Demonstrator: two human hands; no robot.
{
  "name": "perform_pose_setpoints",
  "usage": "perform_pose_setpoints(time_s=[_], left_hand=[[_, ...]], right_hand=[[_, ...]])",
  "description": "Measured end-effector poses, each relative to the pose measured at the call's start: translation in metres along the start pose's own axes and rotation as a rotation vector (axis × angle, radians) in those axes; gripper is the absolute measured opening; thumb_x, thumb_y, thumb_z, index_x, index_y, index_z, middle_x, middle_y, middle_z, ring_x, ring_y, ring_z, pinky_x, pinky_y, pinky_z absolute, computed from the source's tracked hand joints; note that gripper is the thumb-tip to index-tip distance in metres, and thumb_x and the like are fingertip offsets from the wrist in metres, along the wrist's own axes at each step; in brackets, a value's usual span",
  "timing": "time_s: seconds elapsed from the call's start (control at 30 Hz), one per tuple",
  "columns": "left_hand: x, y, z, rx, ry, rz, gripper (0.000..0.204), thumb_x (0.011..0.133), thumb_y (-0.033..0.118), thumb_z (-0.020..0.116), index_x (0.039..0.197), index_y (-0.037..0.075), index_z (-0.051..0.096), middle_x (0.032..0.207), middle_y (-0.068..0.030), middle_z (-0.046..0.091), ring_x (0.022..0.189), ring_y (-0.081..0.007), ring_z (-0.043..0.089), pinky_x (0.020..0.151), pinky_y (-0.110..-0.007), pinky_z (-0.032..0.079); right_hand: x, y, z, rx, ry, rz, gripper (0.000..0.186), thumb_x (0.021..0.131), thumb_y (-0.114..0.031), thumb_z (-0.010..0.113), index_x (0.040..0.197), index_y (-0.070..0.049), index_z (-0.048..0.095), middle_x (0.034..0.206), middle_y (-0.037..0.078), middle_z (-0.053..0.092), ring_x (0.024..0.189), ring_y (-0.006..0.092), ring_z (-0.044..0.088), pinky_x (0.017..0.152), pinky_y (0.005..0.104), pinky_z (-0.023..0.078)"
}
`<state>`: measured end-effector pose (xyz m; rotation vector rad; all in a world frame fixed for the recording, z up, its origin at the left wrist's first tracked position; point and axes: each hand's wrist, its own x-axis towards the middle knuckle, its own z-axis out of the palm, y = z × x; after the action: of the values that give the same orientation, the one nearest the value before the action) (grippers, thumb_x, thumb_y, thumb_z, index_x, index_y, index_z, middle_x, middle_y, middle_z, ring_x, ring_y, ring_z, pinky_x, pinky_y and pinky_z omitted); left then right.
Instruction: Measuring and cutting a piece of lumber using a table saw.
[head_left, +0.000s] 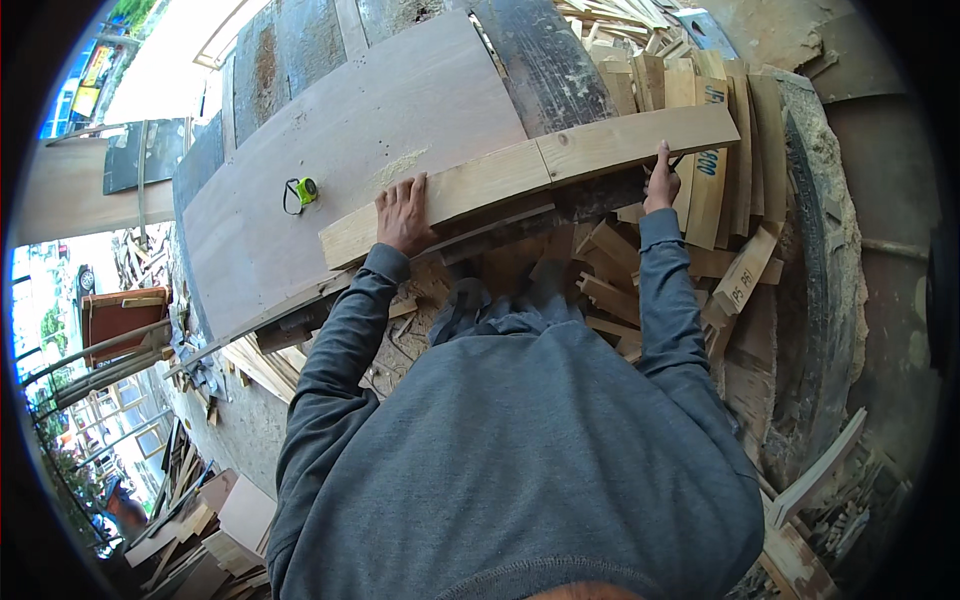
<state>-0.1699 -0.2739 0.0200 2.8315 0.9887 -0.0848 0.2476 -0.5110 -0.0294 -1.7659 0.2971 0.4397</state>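
Observation:
A long pale wooden board [480, 188] with a thin dark line across it lies along the near edge of a light plywood sheet [280, 250]. My left hand [403, 212] rests over the board's left part, fingers curled on its top and gripping it. My right hand [661, 182] is closed at the board's right end, thumb against the near edge; a thin dark object sticks out by the fingers, too small to name. A green tape measure [304, 190] lies left of my left hand on the sheet, near a small patch of sawdust.
Dark weathered panels [540, 70] lie beyond the sheet. Stacked timber pieces [735, 165] crowd the right side and the ground below the bench. Offcut piles [225, 520] lie at lower left, with metal poles [120, 345] on the left. A sawdust-covered ledge [830, 210] runs at far right.

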Motion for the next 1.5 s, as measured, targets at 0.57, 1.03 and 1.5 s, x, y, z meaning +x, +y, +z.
perform_pose_setpoints(time_s=[0.57,1.03,1.5], left_hand=[[0.012,0.007,-0.01,-0.013,0.085,0.146,0.123,0.057,0.054,0.089,0.155,0.003,0.033,0.151,-0.0216,0.04,0.139,-0.0428,0.037,0.113,-0.065,0.024],[0.149,-0.073,-0.033,0.039,0.165,0.182,0.123,0.056,0.049,0.091,0.155,0.005,0.032,0.15,-0.0202,0.04,0.139,-0.0407,0.036,0.113,-0.059,0.026],[0.155,-0.075,-0.017,0.129,0.292,0.154,0.097,0.078,0.06,0.075,0.153,0.008,0.04,0.144,-0.0135,0.048,0.134,-0.0345,0.043,0.113,-0.051,0.03]], right_hand=[[0.02,-0.019,-0.005,0.007,-0.256,0.083,0.046,0.082,-0.053,0.082,0.098,-0.013,0.067,0.074,-0.008,0.05,0.053,0.0037,0.042,0.042,0.019,0.027],[0.084,-0.058,0.147,-0.082,-0.112,-0.068,0.065,0.08,-0.055,0.084,0.107,0.003,0.072,0.079,0.003,0.064,0.058,0.0129,0.056,0.052,0.0305,0.048],[0.058,-0.064,0.152,0.041,-0.019,-0.301,0.066,0.084,-0.051,0.082,0.101,0.013,0.074,0.099,0.017,0.074,0.089,0.0232,0.073,0.081,0.0346,0.063]])
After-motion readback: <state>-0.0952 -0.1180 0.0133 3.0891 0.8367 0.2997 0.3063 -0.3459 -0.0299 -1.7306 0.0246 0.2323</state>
